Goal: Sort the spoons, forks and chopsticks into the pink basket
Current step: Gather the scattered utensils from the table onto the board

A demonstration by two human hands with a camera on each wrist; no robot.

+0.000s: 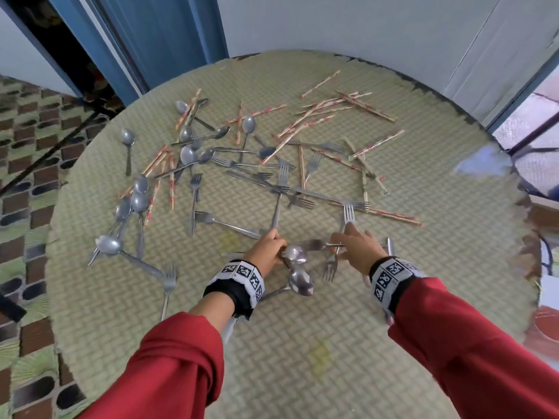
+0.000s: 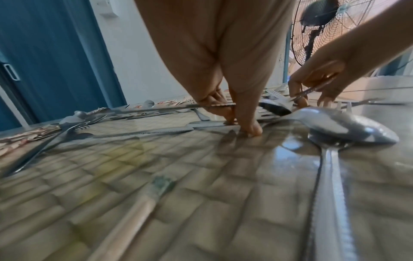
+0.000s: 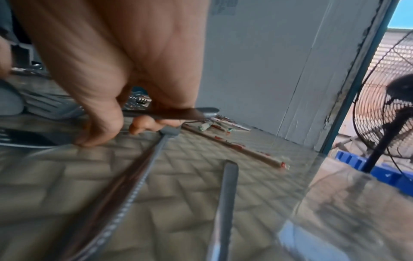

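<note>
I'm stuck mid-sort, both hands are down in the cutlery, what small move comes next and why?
Probably lift both hands clear. The left hand pinches a metal handle, and the right hand holds a fork handle just off the table. No pink basket shows, so find it afterwards.

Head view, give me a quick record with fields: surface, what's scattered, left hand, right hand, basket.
surface: round table with woven-pattern cover
scattered: spoons, forks, chopsticks mixed together
left hand: pinches a metal handle, fingertips on the table
right hand: holds a fork handle
basket: not in view
</note>
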